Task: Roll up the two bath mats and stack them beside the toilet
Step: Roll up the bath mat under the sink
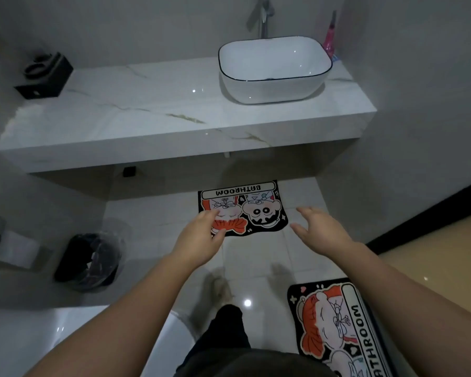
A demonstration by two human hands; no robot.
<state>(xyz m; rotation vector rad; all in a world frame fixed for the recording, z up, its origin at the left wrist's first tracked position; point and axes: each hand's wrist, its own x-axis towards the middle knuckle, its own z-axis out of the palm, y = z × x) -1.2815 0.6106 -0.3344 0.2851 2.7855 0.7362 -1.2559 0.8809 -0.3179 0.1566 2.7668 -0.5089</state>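
Observation:
Two black cartoon bath mats printed "BATHROOM" lie flat on the tiled floor. The far mat (pixel 259 210) sits under the vanity's front edge. The near mat (pixel 340 327) lies at the lower right, partly cut off by the frame. My left hand (pixel 201 238) reaches out above the far mat's near left corner, fingers apart, holding nothing. My right hand (pixel 321 227) hovers open just right of that mat's near right corner. The white toilet (pixel 74 341) shows at the lower left, only partly in view.
A marble vanity counter (pixel 152 110) with a white basin (pixel 272 69) overhangs the far mat. A black-lined waste bin (pixel 93 259) stands on the left beside a wall paper holder (pixel 8 246). A dark door threshold (pixel 430 210) runs along the right. My legs stand between the mats.

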